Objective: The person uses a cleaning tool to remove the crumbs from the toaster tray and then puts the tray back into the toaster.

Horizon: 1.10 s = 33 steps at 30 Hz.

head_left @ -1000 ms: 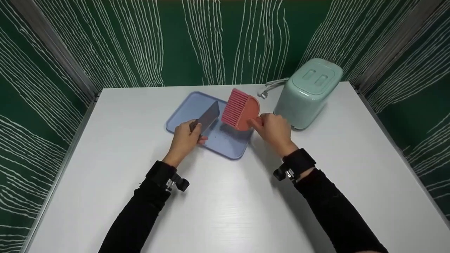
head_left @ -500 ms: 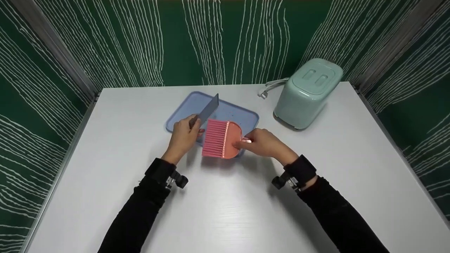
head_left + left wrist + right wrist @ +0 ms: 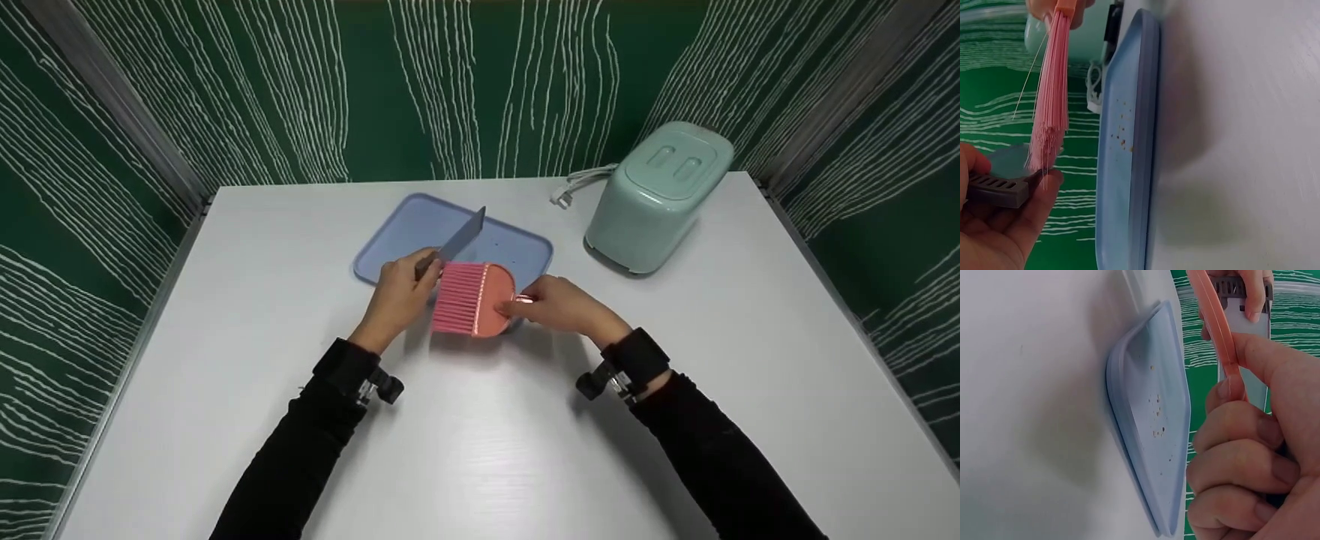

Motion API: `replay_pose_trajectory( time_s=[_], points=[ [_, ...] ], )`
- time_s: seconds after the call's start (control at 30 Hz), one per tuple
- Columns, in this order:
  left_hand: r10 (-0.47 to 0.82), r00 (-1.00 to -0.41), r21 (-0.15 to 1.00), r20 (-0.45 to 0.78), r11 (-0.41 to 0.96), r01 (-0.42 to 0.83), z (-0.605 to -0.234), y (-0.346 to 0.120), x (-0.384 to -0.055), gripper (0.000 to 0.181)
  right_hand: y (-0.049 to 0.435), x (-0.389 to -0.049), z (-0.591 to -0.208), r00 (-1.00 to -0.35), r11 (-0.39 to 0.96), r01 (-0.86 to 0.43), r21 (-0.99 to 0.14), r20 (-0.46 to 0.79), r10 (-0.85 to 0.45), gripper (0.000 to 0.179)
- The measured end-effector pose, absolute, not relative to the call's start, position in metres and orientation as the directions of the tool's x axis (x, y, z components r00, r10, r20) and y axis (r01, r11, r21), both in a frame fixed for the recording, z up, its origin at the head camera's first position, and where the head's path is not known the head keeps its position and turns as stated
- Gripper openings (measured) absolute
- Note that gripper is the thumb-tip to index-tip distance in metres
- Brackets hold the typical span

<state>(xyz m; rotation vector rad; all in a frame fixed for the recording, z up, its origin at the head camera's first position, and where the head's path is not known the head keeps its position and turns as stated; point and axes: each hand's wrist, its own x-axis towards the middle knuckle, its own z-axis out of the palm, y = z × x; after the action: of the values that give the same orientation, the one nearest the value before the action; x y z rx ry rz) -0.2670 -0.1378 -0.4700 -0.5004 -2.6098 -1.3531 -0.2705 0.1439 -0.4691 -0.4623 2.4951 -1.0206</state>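
Note:
My left hand (image 3: 397,300) grips a flat-bladed scraper (image 3: 463,236) by its dark slotted handle (image 3: 998,190), holding it above the tray with the blade pointing away. My right hand (image 3: 564,306) pinches the orange handle part of a wide brush (image 3: 459,298), thumb flat along it. The brush's pink bristles (image 3: 1050,95) point left and reach the scraper and left fingertips, overlapping them in the left wrist view. Below both tools lies a blue tray (image 3: 394,232), its front corner hidden behind the brush. Small brown crumbs (image 3: 1157,405) are scattered on the tray.
A mint-green toaster (image 3: 652,202) stands at the back right of the white table (image 3: 480,450). Its white cord and plug (image 3: 562,196) lie between it and the tray. Green walls with white lines (image 3: 390,90) enclose the back and sides.
The brush has come forward and left from over the tray's right side to beside the left hand. The left hand and scraper have shifted slightly right, meeting the bristles.

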Motion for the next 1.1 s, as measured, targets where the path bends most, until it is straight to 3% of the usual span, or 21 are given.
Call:
replay_pose_trajectory(
  time_s=[0.47, 1.1],
  points=[
    [0.252, -0.923, 0.729, 0.291, 0.567, 0.384, -0.473, -0.140, -0.264, 0.032, 0.157, -0.284, -0.475, -0.874, 0.696, 0.069, -0.714, -0.379, -0.303, 0.053],
    [0.289, -0.908, 0.707, 0.303, 0.571, 0.417, -0.470, -0.138, -0.261, 0.033, 0.173, -0.291, -0.485, -0.915, 0.708, 0.080, -0.702, -0.333, -0.226, 0.056]
  ],
)
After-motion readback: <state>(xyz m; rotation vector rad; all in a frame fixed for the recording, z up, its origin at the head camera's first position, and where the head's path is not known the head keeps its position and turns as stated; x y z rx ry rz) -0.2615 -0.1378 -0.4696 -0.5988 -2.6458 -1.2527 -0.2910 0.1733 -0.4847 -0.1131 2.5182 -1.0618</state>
